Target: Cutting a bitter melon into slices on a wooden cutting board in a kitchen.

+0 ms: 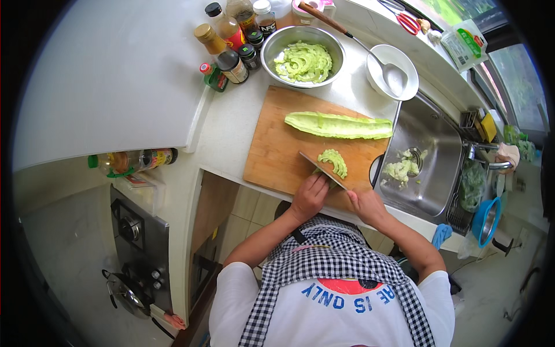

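My right hand (364, 206) grips a kitchen knife (323, 170) by its handle, low on a wooden cutting board (269, 152). Close against the blade, my left hand (311, 194) presses on a green piece, mostly hidden under its fingers. Thin curved slices of bitter melon (333, 162) lie on the other side of the blade. A hollowed bitter melon half (338, 125) rests across the board's upper part. Beyond the board, a steel bowl (265, 60) holds many pale green slices.
Right of the board is a steel sink (438, 147) with scraped pith (402, 168) around its drain. A white bowl (377, 82) holds a ladle (393, 79). Sauce bottles (230, 63) crowd the steel bowl's left side. A gas stove (143, 256) with a lidded pan (128, 295) stands lower left.
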`<state>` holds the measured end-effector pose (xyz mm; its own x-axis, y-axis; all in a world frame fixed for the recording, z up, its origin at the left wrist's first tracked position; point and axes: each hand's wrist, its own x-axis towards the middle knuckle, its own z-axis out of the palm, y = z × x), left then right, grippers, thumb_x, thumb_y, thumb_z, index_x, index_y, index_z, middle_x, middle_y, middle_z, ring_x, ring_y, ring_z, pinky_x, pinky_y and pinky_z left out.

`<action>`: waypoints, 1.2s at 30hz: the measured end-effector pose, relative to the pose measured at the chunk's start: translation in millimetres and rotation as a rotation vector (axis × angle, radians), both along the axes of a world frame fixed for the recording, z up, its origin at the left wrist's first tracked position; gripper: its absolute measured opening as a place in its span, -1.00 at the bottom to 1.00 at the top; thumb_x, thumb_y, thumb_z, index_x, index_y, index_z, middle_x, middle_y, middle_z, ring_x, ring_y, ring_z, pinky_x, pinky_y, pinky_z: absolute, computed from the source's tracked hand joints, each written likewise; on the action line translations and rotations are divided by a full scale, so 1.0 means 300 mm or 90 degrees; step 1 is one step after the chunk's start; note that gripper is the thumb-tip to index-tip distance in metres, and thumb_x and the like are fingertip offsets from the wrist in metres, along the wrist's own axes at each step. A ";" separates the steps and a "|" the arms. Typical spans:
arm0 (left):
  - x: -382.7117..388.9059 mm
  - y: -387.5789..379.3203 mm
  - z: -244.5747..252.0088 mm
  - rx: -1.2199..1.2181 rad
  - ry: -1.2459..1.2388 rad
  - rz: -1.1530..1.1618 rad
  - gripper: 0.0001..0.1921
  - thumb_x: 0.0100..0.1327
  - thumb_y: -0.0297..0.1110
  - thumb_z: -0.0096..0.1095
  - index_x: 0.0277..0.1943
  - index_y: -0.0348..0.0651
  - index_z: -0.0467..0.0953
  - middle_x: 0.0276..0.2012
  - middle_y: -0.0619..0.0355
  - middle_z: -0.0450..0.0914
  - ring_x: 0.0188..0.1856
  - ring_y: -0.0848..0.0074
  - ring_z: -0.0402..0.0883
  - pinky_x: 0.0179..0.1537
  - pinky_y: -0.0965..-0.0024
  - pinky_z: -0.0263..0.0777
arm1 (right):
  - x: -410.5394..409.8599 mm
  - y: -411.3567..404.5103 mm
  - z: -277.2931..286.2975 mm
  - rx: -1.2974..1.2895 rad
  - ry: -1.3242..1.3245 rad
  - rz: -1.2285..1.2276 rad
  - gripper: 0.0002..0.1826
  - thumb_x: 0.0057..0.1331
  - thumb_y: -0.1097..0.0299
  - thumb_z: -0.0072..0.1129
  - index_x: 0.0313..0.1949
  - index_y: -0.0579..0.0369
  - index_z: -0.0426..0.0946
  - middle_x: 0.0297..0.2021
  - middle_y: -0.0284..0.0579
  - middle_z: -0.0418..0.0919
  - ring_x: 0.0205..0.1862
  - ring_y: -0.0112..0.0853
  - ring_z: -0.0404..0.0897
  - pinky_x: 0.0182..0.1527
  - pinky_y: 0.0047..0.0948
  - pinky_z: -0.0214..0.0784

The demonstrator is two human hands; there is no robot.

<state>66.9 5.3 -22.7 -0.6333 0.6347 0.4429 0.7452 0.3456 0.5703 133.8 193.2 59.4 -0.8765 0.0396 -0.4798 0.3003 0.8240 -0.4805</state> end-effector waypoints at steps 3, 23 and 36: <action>0.005 -0.007 0.001 0.002 -0.005 -0.001 -0.71 0.03 -0.56 0.12 -0.14 -0.45 0.53 -0.04 -0.09 0.51 0.05 0.14 0.46 0.05 0.23 0.44 | 0.017 0.011 0.046 -0.022 0.009 -0.027 -0.47 0.42 0.05 -0.22 -0.53 0.25 0.43 -0.60 0.25 0.45 -0.48 0.18 0.45 -0.44 0.01 0.28; 0.021 -0.006 -0.007 -0.006 -0.011 0.005 -0.70 0.03 -0.56 0.14 -0.13 -0.43 0.53 -0.06 -0.09 0.51 0.07 0.11 0.46 0.06 0.22 0.43 | 0.005 -0.013 -0.004 -0.009 0.035 -0.007 -0.46 0.42 0.06 -0.21 -0.55 0.26 0.45 -0.57 0.23 0.48 -0.45 0.16 0.48 -0.39 0.03 0.31; 0.021 -0.016 -0.010 0.013 -0.010 0.014 -0.72 0.04 -0.57 0.13 -0.13 -0.43 0.53 -0.04 -0.09 0.51 0.06 0.11 0.46 0.04 0.23 0.43 | 0.101 0.027 0.118 0.013 -0.074 0.044 -0.50 0.43 0.08 -0.22 -0.48 0.27 0.42 -0.59 0.23 0.48 -0.48 0.15 0.48 -0.41 0.04 0.29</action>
